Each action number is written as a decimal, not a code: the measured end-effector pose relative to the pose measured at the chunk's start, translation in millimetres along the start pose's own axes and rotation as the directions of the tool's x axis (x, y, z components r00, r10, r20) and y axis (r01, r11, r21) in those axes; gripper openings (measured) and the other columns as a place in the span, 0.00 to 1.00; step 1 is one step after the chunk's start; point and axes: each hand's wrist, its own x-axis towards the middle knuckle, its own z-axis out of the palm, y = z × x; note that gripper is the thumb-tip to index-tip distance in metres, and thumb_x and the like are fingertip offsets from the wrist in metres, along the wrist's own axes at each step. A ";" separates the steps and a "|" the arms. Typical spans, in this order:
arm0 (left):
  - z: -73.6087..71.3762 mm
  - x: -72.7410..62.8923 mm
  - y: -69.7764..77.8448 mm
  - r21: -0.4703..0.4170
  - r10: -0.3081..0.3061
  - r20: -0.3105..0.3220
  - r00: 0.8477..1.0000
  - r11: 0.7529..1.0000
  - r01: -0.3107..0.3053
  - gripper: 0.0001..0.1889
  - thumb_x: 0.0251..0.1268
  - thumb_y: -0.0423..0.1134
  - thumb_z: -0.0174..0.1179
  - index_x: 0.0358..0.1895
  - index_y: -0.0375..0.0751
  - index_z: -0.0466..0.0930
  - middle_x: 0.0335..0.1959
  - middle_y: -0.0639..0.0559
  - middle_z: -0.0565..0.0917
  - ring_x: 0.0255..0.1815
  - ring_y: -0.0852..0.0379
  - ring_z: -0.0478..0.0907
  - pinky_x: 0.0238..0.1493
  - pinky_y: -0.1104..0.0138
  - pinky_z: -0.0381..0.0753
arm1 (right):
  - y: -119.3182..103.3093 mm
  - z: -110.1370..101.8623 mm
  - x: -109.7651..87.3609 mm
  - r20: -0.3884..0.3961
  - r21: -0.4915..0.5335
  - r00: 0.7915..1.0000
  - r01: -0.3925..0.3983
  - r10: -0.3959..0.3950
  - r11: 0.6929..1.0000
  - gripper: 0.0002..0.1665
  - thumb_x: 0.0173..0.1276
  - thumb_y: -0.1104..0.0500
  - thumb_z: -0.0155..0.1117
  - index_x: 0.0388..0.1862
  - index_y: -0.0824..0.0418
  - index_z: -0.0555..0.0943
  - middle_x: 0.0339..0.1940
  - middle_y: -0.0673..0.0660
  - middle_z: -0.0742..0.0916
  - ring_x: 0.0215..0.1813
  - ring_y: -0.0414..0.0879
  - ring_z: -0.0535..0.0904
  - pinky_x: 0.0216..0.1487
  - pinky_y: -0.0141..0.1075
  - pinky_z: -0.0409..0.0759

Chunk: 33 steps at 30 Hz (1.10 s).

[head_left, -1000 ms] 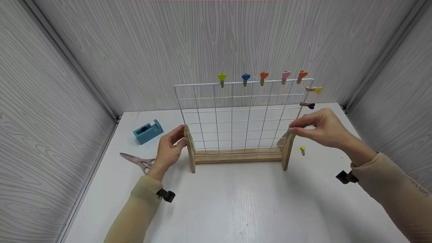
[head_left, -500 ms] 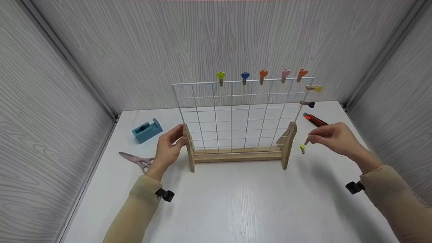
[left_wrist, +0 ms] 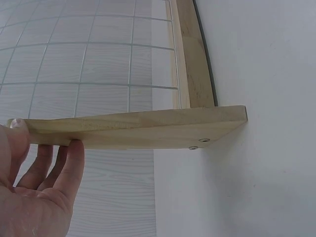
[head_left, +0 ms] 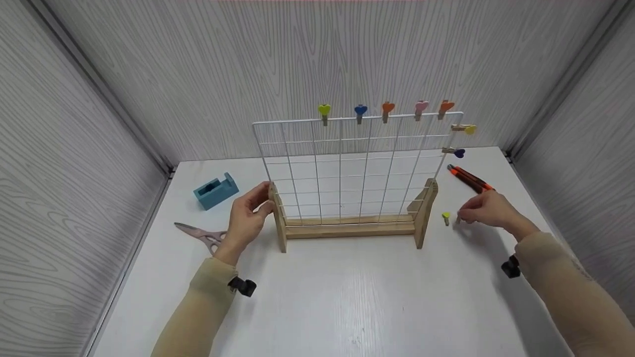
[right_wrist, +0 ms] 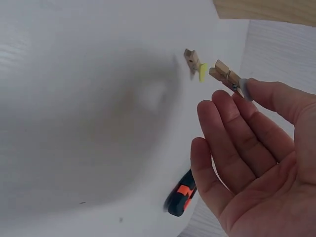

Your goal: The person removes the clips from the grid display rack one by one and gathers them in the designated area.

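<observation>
A white wire grid (head_left: 342,168) stands upright in a wooden base (head_left: 349,230), with several heart clothespins (head_left: 360,113) clipped along its top and right edges. My left hand (head_left: 247,214) grips the left wooden side piece (left_wrist: 133,128), thumb on one face and fingers on the other. Between thumb and fingertips, my right hand (right_wrist: 252,148) pinches a small wooden clothespin (right_wrist: 228,78) with a greyish heart. In the head view this hand is low over the table, right of the grid. Close beside it lies a yellow-green heart clothespin (head_left: 446,218).
An orange and black utility knife (head_left: 470,178) lies behind the right hand, partly overlapped by it. On the left are a teal tape dispenser (head_left: 217,192) and scissors (head_left: 201,235), their handles partly behind the left wrist. Grey wood-grain panels (head_left: 307,54) enclose the white table.
My right hand has left the right side piece and come down to the right, beside the loose yellow-green clothespin. The utility knife has come into view. The left hand keeps its place.
</observation>
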 end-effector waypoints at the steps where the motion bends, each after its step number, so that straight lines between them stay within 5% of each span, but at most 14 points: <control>1: -0.4 -0.3 0.0 0.002 -0.001 0.001 1.000 1.000 0.001 0.29 0.84 0.24 0.59 0.84 0.34 0.71 0.79 0.34 0.81 0.82 0.37 0.79 0.70 0.69 0.90 | 1.6 0.4 4.2 0.017 0.002 1.000 -0.026 0.026 1.000 0.22 0.79 0.50 0.74 0.56 0.69 0.93 0.41 0.58 0.98 0.42 0.40 0.91 0.43 0.31 0.87; 7: -0.1 -0.6 0.0 0.014 0.003 0.006 1.000 1.000 -0.003 0.30 0.84 0.24 0.59 0.85 0.35 0.71 0.80 0.34 0.80 0.83 0.36 0.78 0.72 0.66 0.89 | 11.3 4.2 22.1 0.067 0.055 0.987 -0.151 0.148 0.987 0.24 0.78 0.49 0.73 0.55 0.70 0.92 0.32 0.48 0.94 0.37 0.39 0.88 0.39 0.31 0.90; 16: -0.1 -1.2 0.8 0.004 -0.003 -0.004 1.000 1.000 0.003 0.29 0.84 0.24 0.59 0.84 0.36 0.72 0.79 0.35 0.81 0.82 0.37 0.79 0.72 0.65 0.89 | 21.1 9.2 33.2 0.053 0.131 0.970 -0.244 0.239 0.961 0.24 0.77 0.49 0.75 0.57 0.68 0.93 0.29 0.45 0.92 0.35 0.39 0.86 0.37 0.31 0.90; 33: -0.3 -0.6 -0.5 0.014 -0.012 -0.008 1.000 1.000 0.012 0.30 0.83 0.24 0.59 0.84 0.36 0.72 0.80 0.34 0.80 0.82 0.36 0.79 0.72 0.65 0.89 | 21.2 13.7 32.6 0.018 0.100 0.972 -0.234 0.233 0.967 0.24 0.79 0.52 0.73 0.63 0.69 0.89 0.34 0.46 0.94 0.39 0.40 0.86 0.38 0.31 0.87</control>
